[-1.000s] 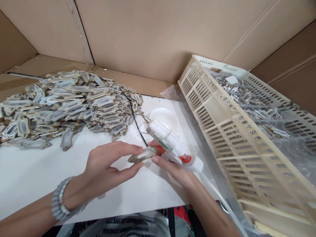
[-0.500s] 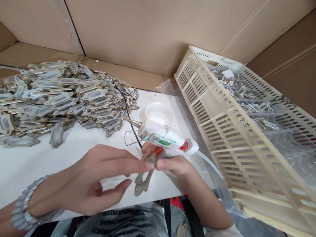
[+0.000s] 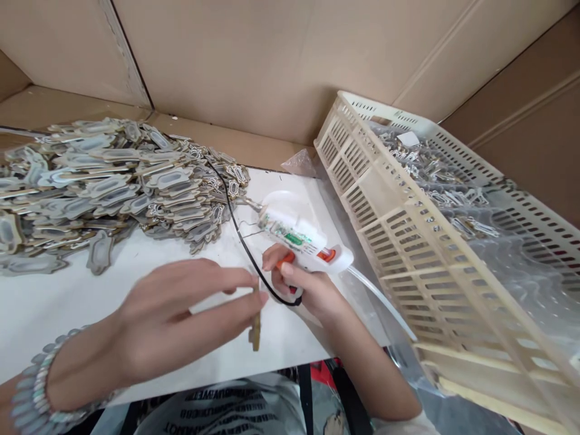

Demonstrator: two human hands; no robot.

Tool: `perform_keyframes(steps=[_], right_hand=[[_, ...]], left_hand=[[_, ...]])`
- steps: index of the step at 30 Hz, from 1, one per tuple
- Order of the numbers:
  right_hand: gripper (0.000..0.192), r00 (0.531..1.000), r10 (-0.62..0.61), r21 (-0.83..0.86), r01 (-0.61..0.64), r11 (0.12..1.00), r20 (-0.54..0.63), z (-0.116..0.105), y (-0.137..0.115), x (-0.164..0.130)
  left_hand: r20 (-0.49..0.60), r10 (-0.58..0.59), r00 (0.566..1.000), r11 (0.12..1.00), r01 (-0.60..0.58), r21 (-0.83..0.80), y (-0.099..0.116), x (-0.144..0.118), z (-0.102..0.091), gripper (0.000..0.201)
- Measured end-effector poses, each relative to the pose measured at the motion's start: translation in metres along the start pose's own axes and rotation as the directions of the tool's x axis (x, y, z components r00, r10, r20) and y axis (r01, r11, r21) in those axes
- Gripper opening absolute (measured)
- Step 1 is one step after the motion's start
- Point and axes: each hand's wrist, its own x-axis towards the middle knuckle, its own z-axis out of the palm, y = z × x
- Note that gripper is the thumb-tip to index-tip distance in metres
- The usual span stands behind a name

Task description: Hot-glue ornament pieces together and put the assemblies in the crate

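Observation:
My right hand (image 3: 312,287) is wrapped round the handle of a white hot glue gun (image 3: 294,238) with an orange trigger. The nozzle points left, toward the pile. Between the fingers of my left hand (image 3: 190,308) is a label frame (image 3: 256,329), turned nearly edge-on, so its tan side shows. Part of it is hidden behind my fingers. The frame is left of the gun's handle and apart from the nozzle. A large heap of similar grey label frames (image 3: 113,175) covers the left of the white table.
A white round dish (image 3: 294,202) sits behind the glue gun. On the right stands a cream plastic crate (image 3: 385,199) with metal pieces and clear plastic layers inside. A black cord (image 3: 235,220) runs from the gun's handle over the heap. Cardboard walls (image 3: 254,66) enclose the back.
The label frame has left my right hand's fingers and turned edge-on in my left hand. My right hand and the glue gun have shifted slightly up; its thumb has moved onto the gun.

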Motion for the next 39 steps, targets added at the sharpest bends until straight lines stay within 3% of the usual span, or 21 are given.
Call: perform_keyframes(steps=[3,9,16,21,26,31,39], right_hand=[[0.026,0.991,-0.066,-0.053,0.060,0.997,-0.118,-0.002,-0.003,0.002],[0.026,0.980,-0.082,-0.077,0.069,0.995,-0.183,-0.005,-0.005,0.004],[0.030,0.981,-0.066,-0.322,0.004,0.947,-0.180,-0.005,-0.003,-0.001],[0.027,0.981,-0.043,-0.478,-0.054,0.877,-0.189,-0.005,-0.004,-0.005],[0.019,0.967,-0.083,-0.529,-0.060,0.846,-0.242,0.004,-0.011,-0.005],[0.015,0.931,-0.283,-0.681,0.054,0.730,-0.230,0.013,0.000,-0.002],[0.025,0.866,-0.433,-0.653,0.178,0.736,-0.252,0.033,0.027,-0.002]], left_hand=[[-0.035,0.165,0.986,0.983,-0.162,0.082,-0.016,0.011,-0.013,0.014],[-0.102,0.103,0.989,0.995,-0.102,0.019,-0.047,0.011,-0.022,0.014],[-0.136,0.123,0.983,0.967,-0.088,0.239,-0.054,0.009,-0.019,0.022],[-0.169,0.082,0.982,0.957,-0.030,0.290,-0.062,0.008,-0.016,0.018],[-0.168,0.035,0.985,0.954,0.018,0.301,-0.063,0.006,-0.014,0.017],[-0.179,0.002,0.984,0.952,0.052,0.300,-0.058,0.006,-0.001,0.016],[-0.116,-0.096,0.989,0.961,0.122,0.249,-0.039,0.014,0.030,0.014]])
